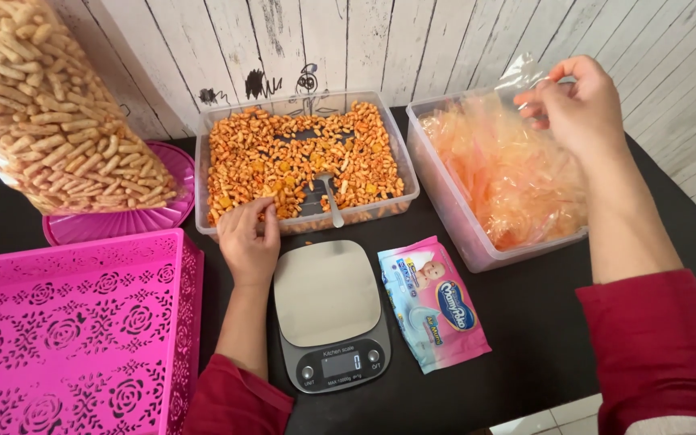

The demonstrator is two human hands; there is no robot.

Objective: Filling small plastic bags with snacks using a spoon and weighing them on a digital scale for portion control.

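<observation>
You pinch a clear plastic bag [525,76] in your right hand [577,105] at two o'clock over its tub [477,254], unfilled, while your left hand [249,238] rests half-curled, gripping nothing, on the snack tub [308,221] above the bare kitchen scale [328,314].

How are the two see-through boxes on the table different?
The clear plastic box of orange snack sticks sits in the middle with a metal spoon in it; the clear plastic box of thin empty bags sits further right and has no spoon. The left hand touches the snack box's near edge; the right hand lifts a clear plastic bag above the bag box. Both are rectangular and lidless.
</observation>
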